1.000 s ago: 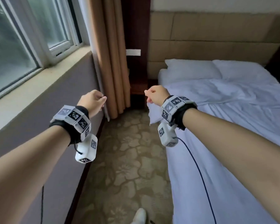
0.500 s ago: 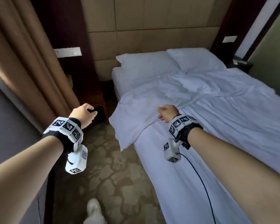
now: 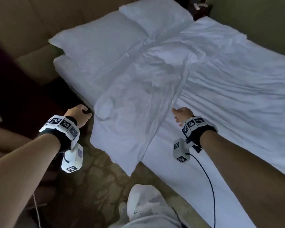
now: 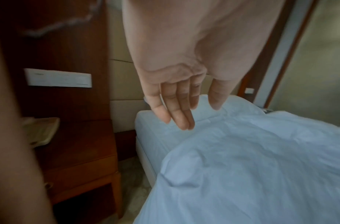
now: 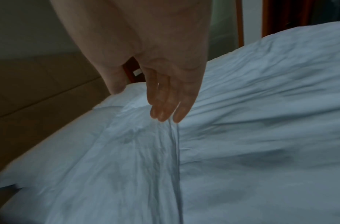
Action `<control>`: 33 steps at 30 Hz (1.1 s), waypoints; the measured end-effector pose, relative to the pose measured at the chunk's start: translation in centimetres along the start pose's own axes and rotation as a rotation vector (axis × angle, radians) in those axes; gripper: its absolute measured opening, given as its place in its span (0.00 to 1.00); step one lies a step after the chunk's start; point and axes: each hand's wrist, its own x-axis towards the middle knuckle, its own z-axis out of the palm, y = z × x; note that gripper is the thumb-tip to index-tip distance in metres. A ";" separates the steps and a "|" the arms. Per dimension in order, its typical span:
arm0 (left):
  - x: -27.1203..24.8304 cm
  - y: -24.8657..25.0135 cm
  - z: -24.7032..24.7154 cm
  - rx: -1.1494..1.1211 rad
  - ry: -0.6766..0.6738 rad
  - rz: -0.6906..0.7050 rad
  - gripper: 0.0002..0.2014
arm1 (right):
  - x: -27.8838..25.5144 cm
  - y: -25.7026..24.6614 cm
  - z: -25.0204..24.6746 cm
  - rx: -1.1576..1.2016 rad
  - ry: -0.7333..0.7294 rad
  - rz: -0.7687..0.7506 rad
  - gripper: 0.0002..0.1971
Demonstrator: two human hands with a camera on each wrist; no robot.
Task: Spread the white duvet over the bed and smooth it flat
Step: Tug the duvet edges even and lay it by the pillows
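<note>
The white duvet (image 3: 220, 76) lies wrinkled over the bed (image 3: 179, 170). Its near top corner (image 3: 130, 122) is folded back and hangs off the bed's side toward the floor. My left hand (image 3: 79, 115) hovers just left of that folded corner, fingers straight and holding nothing, as the left wrist view (image 4: 177, 109) shows. My right hand (image 3: 181, 115) hangs above the fold's edge, fingers extended and empty; in the right wrist view (image 5: 165, 106) its fingertips (image 5: 161, 115) are just above a crease in the duvet (image 5: 242, 136). Two white pillows (image 3: 105, 38) lie at the head.
A dark wooden nightstand (image 4: 79, 151) with a beige telephone (image 4: 40, 130) stands left of the bed, under a white switch panel (image 4: 59, 78). Patterned carpet (image 3: 89, 186) runs beside the bed. A padded headboard (image 3: 23, 22) backs the pillows. My white-slippered foot (image 3: 143, 199) is near the bedside.
My view swung from the window to the bed and came closer. Both hands went from curled to straight-fingered, the left drawing near the hanging duvet corner. The duvet corner stays folded back.
</note>
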 end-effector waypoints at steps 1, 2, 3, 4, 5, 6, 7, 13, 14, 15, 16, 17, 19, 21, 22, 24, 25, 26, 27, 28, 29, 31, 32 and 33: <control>2.4 0.4 0.3 0.031 -0.025 0.026 0.18 | 1.4 -0.2 0.6 0.010 0.003 0.041 0.28; 4.5 0.9 0.7 0.056 -0.052 0.049 0.18 | 3.0 -0.2 1.2 0.008 0.002 0.081 0.30; 6.9 1.5 1.3 0.085 -0.086 0.070 0.18 | 5.3 0.2 2.1 0.004 0.006 0.131 0.31; 9.3 2.2 2.0 0.114 -0.121 0.081 0.19 | 7.6 0.6 3.0 0.010 0.017 0.178 0.32; 11.7 2.8 2.6 0.141 -0.153 0.085 0.20 | 9.4 0.7 4.0 0.016 0.036 0.214 0.31; 13.8 3.2 3.2 0.169 -0.182 0.088 0.21 | 10.5 0.4 4.9 0.031 0.049 0.249 0.28; 15.9 3.3 3.8 0.195 -0.202 0.092 0.21 | 11.1 -0.1 5.6 0.050 0.061 0.270 0.27; 26.6 3.5 7.5 0.224 -0.282 0.123 0.24 | 15.9 -0.8 12.0 0.118 0.049 0.490 0.41; 27.4 3.4 8.0 0.223 -0.293 0.127 0.26 | 16.3 -0.6 13.2 0.101 0.032 0.510 0.43; 28.3 3.1 8.7 0.228 -0.314 0.124 0.29 | 16.8 -0.3 14.5 0.085 0.029 0.538 0.45; 29.2 2.9 9.4 0.236 -0.333 0.119 0.31 | 17.3 -0.2 15.6 0.075 0.039 0.559 0.46; 30.1 2.6 10.1 0.244 -0.354 0.120 0.33 | 17.6 0.0 16.6 0.093 0.052 0.582 0.45; 31.4 2.2 11.4 0.268 -0.401 0.137 0.34 | 17.8 0.1 17.8 0.189 0.083 0.599 0.40; 32.4 2.3 12.2 0.301 -0.433 0.173 0.35 | 17.5 0.2 18.5 0.245 0.103 0.620 0.33; 32.7 2.5 12.2 0.314 -0.444 0.187 0.35 | 16.8 0.0 18.6 0.254 0.114 0.612 0.31; 33.1 2.9 12.0 0.341 -0.471 0.218 0.34 | 14.8 -1.1 18.6 0.276 0.136 0.583 0.27; 33.3 3.2 11.7 0.350 -0.488 0.242 0.34 | 13.6 -1.7 18.7 0.291 0.134 0.577 0.27; 33.5 3.6 11.3 0.351 -0.502 0.271 0.34 | 12.3 -2.4 18.7 0.297 0.119 0.569 0.27; 33.7 4.1 10.8 0.353 -0.515 0.307 0.34 | 11.0 -2.9 18.7 0.306 0.111 0.562 0.28; 33.7 4.8 10.3 0.369 -0.523 0.352 0.34 | 9.4 -3.5 18.7 0.330 0.120 0.553 0.28; 33.6 5.5 9.7 0.389 -0.522 0.399 0.33 | 7.9 -3.8 18.6 0.369 0.142 0.549 0.28; 33.5 6.6 8.7 0.403 -0.516 0.483 0.33 | 5.0 -3.9 18.4 0.451 0.203 0.561 0.26; 33.3 7.0 8.4 0.405 -0.517 0.513 0.32 | 3.6 -3.6 18.2 0.488 0.249 0.561 0.24; 33.1 7.1 8.2 0.411 -0.514 0.543 0.32 | 2.4 -2.7 18.1 0.555 0.287 0.561 0.23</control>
